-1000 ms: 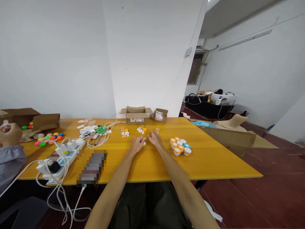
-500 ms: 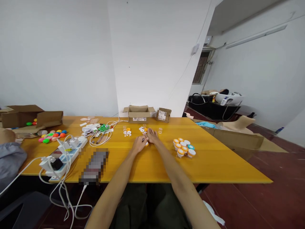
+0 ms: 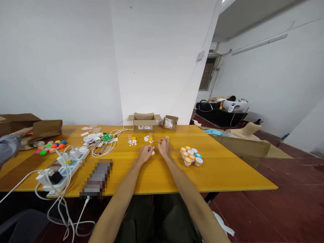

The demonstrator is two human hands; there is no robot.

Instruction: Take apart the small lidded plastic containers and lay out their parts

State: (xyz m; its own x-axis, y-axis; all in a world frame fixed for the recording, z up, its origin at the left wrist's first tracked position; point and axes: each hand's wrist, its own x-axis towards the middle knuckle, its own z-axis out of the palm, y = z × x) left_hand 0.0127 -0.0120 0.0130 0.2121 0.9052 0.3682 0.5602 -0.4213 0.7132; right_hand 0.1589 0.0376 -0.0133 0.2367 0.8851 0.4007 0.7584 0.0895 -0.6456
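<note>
Soft, even indoor light leaves the white wall [image 3: 157, 60] pale grey and casts only faint shadows on the yellow wooden table [image 3: 227, 175], with near-black gloom beneath it. Wide-angle distortion tilts upright lines and stretches the outer edges. Coarse pixel blocks mask a dark device [image 3: 96, 178], and fine detail around the left hand [image 3: 145, 154] and right hand [image 3: 164, 147] is mushy.

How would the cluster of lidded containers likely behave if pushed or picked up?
The lidded containers stand close together, so pushing one would probably nudge its neighbours. Their round lids suggest one might roll if knocked over. Lower sides look clear, like hard plastic or glass, so they would likely keep their shape.
</note>
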